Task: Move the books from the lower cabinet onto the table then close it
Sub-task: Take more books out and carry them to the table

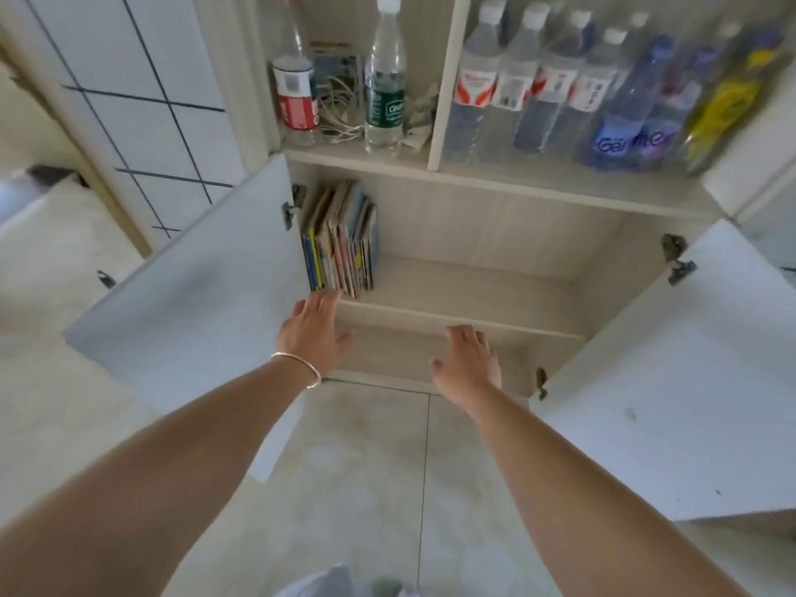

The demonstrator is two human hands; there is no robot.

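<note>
Several thin books (340, 239) stand upright at the left end of the lower cabinet's upper shelf (465, 290), leaning against its left wall. Both cabinet doors hang wide open: the left door (194, 295) and the right door (672, 381). My left hand (316, 329), with a bracelet on the wrist, reaches with straight fingers to just below the books and holds nothing. My right hand (467, 359) is spread open in front of the shelf edge, to the right of the books, also holding nothing.
Above the lower cabinet, open shelves hold water bottles (560, 79), a red-labelled bottle (295, 79), a green-labelled bottle (384, 79) and a tangle of cables (340, 109). Pale tiled floor (366, 467) lies below. A white surface (51, 234) sits at the left.
</note>
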